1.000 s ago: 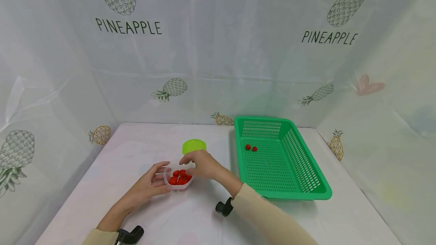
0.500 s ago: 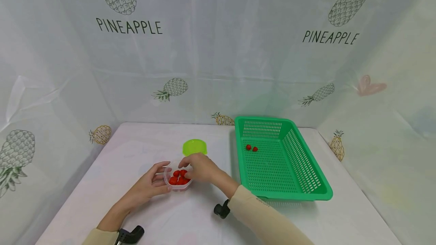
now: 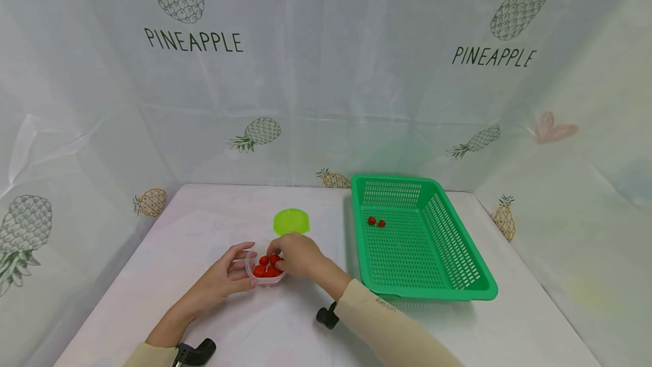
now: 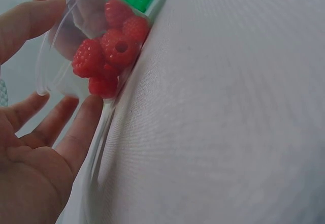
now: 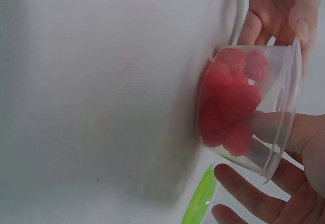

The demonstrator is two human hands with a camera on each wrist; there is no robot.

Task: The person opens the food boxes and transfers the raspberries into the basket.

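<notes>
A clear plastic tub [image 3: 267, 281] with several red raspberries [image 4: 118, 46] in it stands on the table. My left hand [image 3: 219, 281] holds the tub from its left side, thumb at the rim and fingertips against the wall. From the right, my right hand [image 3: 301, 255] reaches over the rim. Its thumb [image 5: 279, 127] is inside the tub, touching the raspberries, and in the head view one raspberry [image 3: 275, 258] lies between thumb and index finger. The other fingers stay outside the wall in the right wrist view. The index fingertip is partly hidden.
A bright green lid [image 3: 291, 221] lies just behind the tub. To the right stands a green perforated basket [image 3: 417, 259], with two small raspberries [image 3: 372, 220] near its back left. White pineapple-print sheeting [image 3: 316, 84] rises behind and beside the table.
My right hand has moved slightly left and down into the tub, its thumb and index finger drawing closer together on a raspberry. My left hand has stayed in place.
</notes>
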